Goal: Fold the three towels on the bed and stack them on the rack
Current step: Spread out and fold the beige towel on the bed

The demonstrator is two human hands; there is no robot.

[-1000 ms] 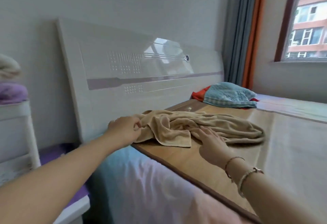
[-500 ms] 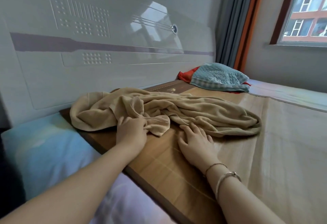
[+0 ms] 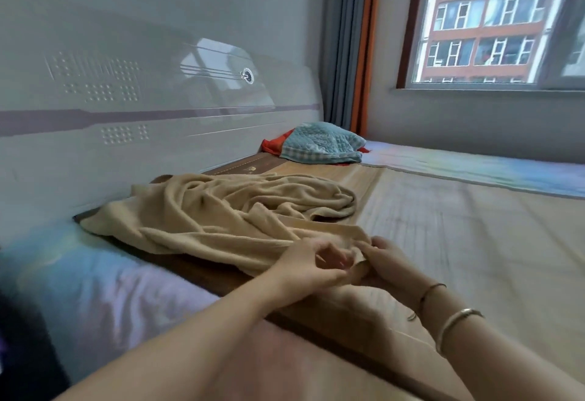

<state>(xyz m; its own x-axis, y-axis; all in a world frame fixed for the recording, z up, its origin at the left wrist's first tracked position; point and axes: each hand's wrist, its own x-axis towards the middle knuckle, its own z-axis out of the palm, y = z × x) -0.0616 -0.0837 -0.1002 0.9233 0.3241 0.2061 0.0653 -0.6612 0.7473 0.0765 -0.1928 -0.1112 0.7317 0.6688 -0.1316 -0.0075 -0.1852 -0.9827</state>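
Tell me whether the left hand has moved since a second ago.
Yes. The left hand left the beige towel's headboard end and now pinches its near corner beside the right hand.

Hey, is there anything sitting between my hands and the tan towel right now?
No. Both the left hand and the right hand already pinch the near edge of the tan towel, which lies crumpled on the bed mat. Nothing visible lies on top of the towel.
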